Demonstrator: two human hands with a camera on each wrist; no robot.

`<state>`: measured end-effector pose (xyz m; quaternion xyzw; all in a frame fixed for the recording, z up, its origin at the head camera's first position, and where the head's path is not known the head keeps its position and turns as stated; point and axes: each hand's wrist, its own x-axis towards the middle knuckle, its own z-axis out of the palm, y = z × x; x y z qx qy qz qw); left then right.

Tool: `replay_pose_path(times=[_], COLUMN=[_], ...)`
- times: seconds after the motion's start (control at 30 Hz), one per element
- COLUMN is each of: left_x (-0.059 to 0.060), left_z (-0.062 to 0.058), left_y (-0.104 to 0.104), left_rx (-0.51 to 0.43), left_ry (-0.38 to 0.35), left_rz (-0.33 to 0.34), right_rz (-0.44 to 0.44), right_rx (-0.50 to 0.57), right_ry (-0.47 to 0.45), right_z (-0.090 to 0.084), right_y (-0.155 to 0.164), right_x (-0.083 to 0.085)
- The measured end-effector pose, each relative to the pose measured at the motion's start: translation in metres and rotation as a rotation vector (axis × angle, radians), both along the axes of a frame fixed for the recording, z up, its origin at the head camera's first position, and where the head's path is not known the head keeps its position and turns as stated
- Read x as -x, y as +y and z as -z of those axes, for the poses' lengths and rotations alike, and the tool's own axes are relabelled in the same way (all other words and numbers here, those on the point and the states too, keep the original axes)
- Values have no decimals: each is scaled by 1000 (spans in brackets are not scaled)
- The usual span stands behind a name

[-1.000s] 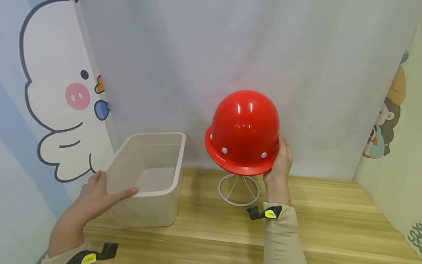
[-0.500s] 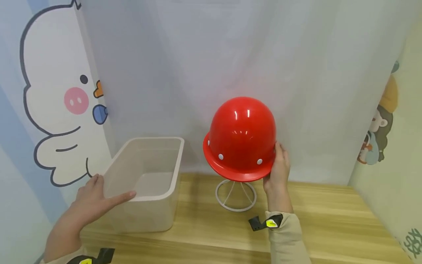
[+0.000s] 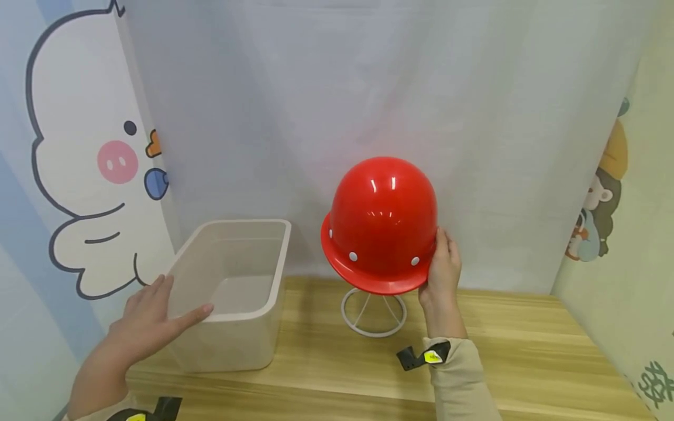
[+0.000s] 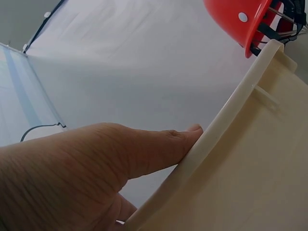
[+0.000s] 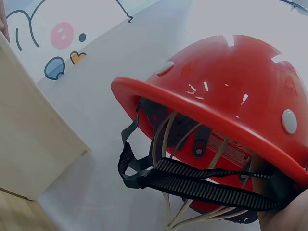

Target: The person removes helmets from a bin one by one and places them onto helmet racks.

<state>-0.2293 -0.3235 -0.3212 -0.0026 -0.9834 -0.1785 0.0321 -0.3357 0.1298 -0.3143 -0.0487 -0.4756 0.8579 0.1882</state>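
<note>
A glossy red hard hat [image 3: 383,225] sits over a white wire stand [image 3: 374,335], its brim tilted. The stand's upper part is hidden inside the hat in the head view; in the right wrist view its wires [image 5: 184,211] run up into the shell, beside a black chin strap [image 5: 202,185]. My right hand [image 3: 442,272] grips the hat's right side at the brim. To the left is a beige plastic bin [image 3: 231,342]. My left hand [image 3: 144,318] rests at its near left corner, thumb straight against the rim [image 4: 226,115] and fingers extended along the left side.
The bin and stand are on a wood-grain tabletop [image 3: 526,351]. A pale curtain [image 3: 474,117] hangs close behind them. Cartoon-printed panels [image 3: 79,146] close off the left and right sides.
The view has tilted up slightly, so things appear lower. The hard hat has settled a little lower over the stand, with my right hand still gripping it. My left hand remains at the bin's corner.
</note>
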Motion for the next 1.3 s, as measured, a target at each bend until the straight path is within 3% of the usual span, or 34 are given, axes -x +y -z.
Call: replay_pose_path(times=[0.33, 0.6, 0.87, 1.03, 1.2, 1.3], left_x=[0, 3, 7, 10, 10, 11], left_z=[1, 3, 4, -1, -8, -8], left_y=[0, 3, 5, 8, 14, 19], left_rx=[-55, -55, -48, 3, -49, -61], left_ry=[-52, -16, -8, 22, 15, 17], left_rz=[3, 23, 24, -31, -111, -141], right_rz=[142, 60, 28, 4, -14, -31], right_rx=[112, 55, 22, 0, -62, -153], right_ry=[35, 49, 133, 149, 124, 80], right_z=[-14, -13, -6, -1, 2, 5], right_y=[-14, -9, -8, -5, -1, 5], right_x=[10, 6, 1, -2, -7, -11])
